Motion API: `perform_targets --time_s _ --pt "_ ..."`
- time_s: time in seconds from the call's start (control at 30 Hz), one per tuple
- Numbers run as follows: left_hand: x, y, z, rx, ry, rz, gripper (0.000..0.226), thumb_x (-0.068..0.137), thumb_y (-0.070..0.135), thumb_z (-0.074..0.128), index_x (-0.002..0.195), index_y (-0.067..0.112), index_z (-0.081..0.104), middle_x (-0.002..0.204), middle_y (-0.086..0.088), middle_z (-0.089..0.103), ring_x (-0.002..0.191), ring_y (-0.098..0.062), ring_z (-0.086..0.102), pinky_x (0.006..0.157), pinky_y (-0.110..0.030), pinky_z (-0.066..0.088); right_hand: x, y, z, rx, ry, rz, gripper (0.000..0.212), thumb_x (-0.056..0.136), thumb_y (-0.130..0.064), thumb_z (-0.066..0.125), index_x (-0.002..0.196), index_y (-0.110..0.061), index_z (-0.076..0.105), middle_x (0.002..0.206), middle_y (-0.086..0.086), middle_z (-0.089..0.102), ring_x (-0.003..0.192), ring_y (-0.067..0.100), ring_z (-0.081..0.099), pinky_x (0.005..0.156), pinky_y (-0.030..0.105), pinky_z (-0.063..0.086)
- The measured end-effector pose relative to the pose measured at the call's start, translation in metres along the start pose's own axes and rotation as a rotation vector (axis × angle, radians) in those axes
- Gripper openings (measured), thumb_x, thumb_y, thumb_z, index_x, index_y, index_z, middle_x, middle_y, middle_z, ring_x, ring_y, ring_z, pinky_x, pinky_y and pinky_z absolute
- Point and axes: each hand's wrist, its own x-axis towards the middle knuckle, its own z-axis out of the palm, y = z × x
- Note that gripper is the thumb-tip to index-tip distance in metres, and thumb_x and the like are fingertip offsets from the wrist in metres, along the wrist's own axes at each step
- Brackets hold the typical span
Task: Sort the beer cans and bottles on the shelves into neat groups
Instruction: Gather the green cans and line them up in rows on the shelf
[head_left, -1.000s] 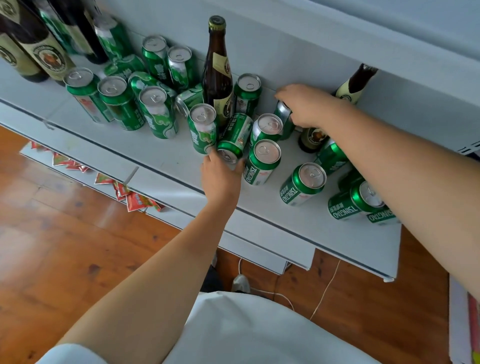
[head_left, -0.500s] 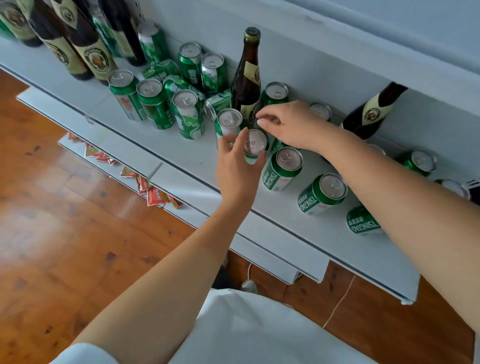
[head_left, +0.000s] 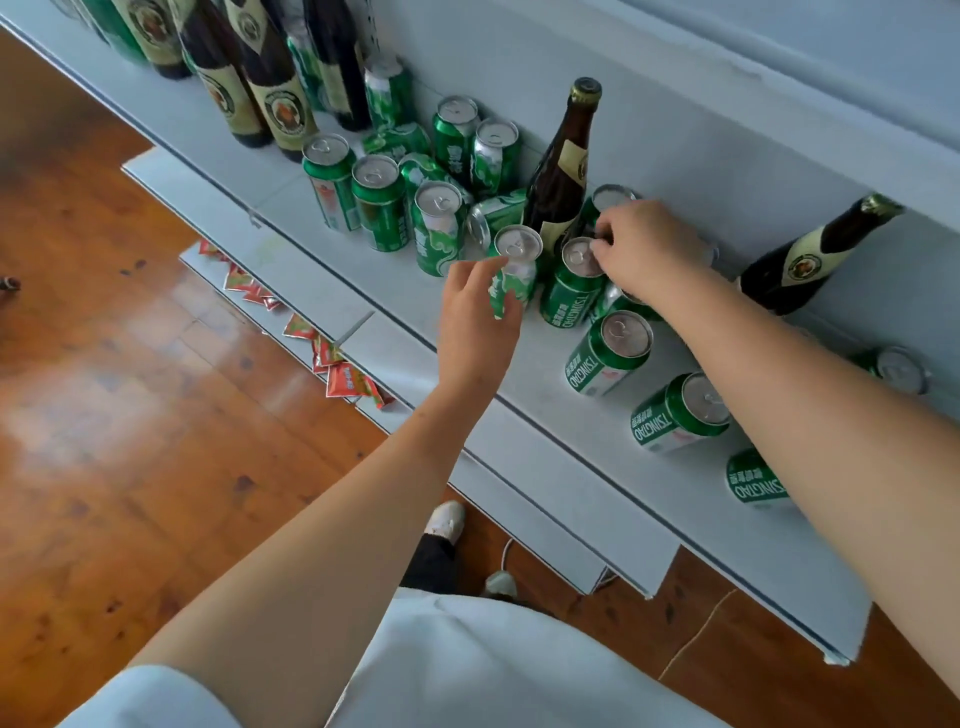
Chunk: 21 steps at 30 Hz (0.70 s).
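From the head camera, a grey shelf (head_left: 519, 358) runs from upper left to lower right, crowded with green beer cans and brown bottles. The left hand (head_left: 475, 317) is wrapped around an upright green-and-white can (head_left: 514, 270) near the middle of the shelf, thumb on one side and fingers on the other. The right hand (head_left: 644, 249) reaches over from the right and pinches the rim of a neighbouring upright green can (head_left: 574, 283), fingertips curled on its silver top. Just behind both cans stands a tall brown bottle (head_left: 563, 171) with a gold cap.

To the left a cluster of green cans (head_left: 379, 202) is grouped, most upright and a few lying on their sides among them. Farther left, a row of dark bottles (head_left: 249, 88) with cream labels stands at the back. To the right of the hands, three more green cans (head_left: 610, 353) sit along the shelf front, and a brown bottle (head_left: 810, 254) leans against the back wall.

Below the shelf, red packets (head_left: 332, 364) lie on a lower ledge above a wooden floor (head_left: 130, 415). A white shoe (head_left: 447, 519) shows under the arms.
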Motion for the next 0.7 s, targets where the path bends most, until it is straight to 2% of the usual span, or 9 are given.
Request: perform_targets --time_s 0.07,0.13,0.17,0.23,0.33,0.4,0.47,0.6,0.7 --pt "0.009 -0.009 -0.015 0.040 0.033 -0.024 0.036 0.092 0.015 0.061 0.128 0.019 0.060 0.122 0.000 0.054 0.106 -0.015 0.055 0.086 -0.031 0.052 -0.002 -0.022 -0.006 0.043 0.280 -0.003 0.021 0.095 -0.018 0.046 0.098 -0.009 0.064 0.096 0.010 0.066 0.080 0.030 0.059 0.062 0.033 0.044" --pt "0.019 -0.017 -0.023 0.102 0.048 -0.041 0.039 0.091 0.017 0.062 0.130 0.018 0.057 0.126 -0.001 0.053 0.114 -0.018 0.052 0.086 -0.028 0.048 -0.009 -0.045 -0.010 0.114 0.423 -0.101 0.019 0.096 -0.018 0.045 0.099 -0.011 0.062 0.093 0.004 0.064 0.073 0.022 0.054 0.059 0.029 0.034" --pt "0.026 -0.022 -0.029 0.154 0.053 -0.047 0.042 0.090 0.018 0.063 0.132 0.017 0.055 0.127 -0.003 0.051 0.117 -0.019 0.049 0.086 -0.027 0.045 -0.009 -0.058 -0.008 0.138 0.414 -0.188 0.018 0.096 -0.018 0.046 0.101 -0.011 0.062 0.095 0.004 0.064 0.074 0.021 0.055 0.059 0.028 0.036" --pt "0.042 -0.031 -0.038 0.270 0.060 -0.060 0.052 0.088 0.022 0.066 0.136 0.014 0.049 0.132 -0.007 0.048 0.122 -0.025 0.043 0.095 -0.030 0.041 -0.002 -0.077 0.000 0.121 0.328 -0.299 0.019 0.097 -0.017 0.048 0.107 -0.008 0.062 0.105 0.007 0.064 0.087 0.025 0.060 0.064 0.034 0.047" --pt "0.068 -0.041 -0.053 0.439 0.047 -0.008 0.068 0.085 0.034 0.069 0.143 0.010 0.041 0.136 -0.011 0.046 0.127 -0.031 0.039 0.108 -0.037 0.033 0.017 -0.095 0.008 0.043 0.222 -0.271 0.018 0.093 -0.006 0.050 0.108 -0.003 0.061 0.109 0.012 0.061 0.097 0.031 0.058 0.072 0.042 0.053" --pt "0.088 -0.045 -0.059 0.561 0.016 0.091 0.079 0.084 0.044 0.068 0.147 0.011 0.036 0.138 -0.009 0.046 0.130 -0.032 0.037 0.109 -0.040 0.030 0.034 -0.106 0.010 0.011 0.161 -0.241 0.019 0.090 0.002 0.050 0.106 -0.002 0.060 0.106 0.014 0.060 0.094 0.032 0.058 0.068 0.041 0.052" --pt "0.113 -0.051 -0.062 0.651 -0.079 0.166 0.085 0.083 0.054 0.066 0.148 0.012 0.033 0.139 -0.006 0.047 0.132 -0.031 0.034 0.107 -0.042 0.029 0.052 -0.119 0.010 0.028 0.108 -0.191 0.025 0.088 0.005 0.050 0.110 -0.002 0.060 0.110 0.015 0.060 0.093 0.034 0.060 0.072 0.042 0.053" --pt "0.145 -0.059 -0.067 0.719 -0.258 0.345 0.065 0.079 0.059 0.065 0.127 0.017 0.052 0.126 -0.002 0.060 0.125 -0.028 0.037 0.098 -0.040 0.025 0.081 -0.134 0.008 0.070 -0.017 -0.031 0.039 0.091 0.005 0.046 0.126 -0.007 0.060 0.123 0.017 0.061 0.105 0.033 0.061 0.087 0.043 0.054" --pt "0.161 -0.063 -0.075 0.684 -0.306 0.426 0.057 0.077 0.060 0.067 0.116 0.020 0.060 0.116 0.000 0.063 0.119 -0.027 0.040 0.095 -0.039 0.026 0.098 -0.142 0.015 0.021 -0.022 0.043 0.033 0.090 0.003 0.047 0.118 -0.005 0.061 0.117 0.018 0.062 0.100 0.033 0.062 0.084 0.043 0.055"
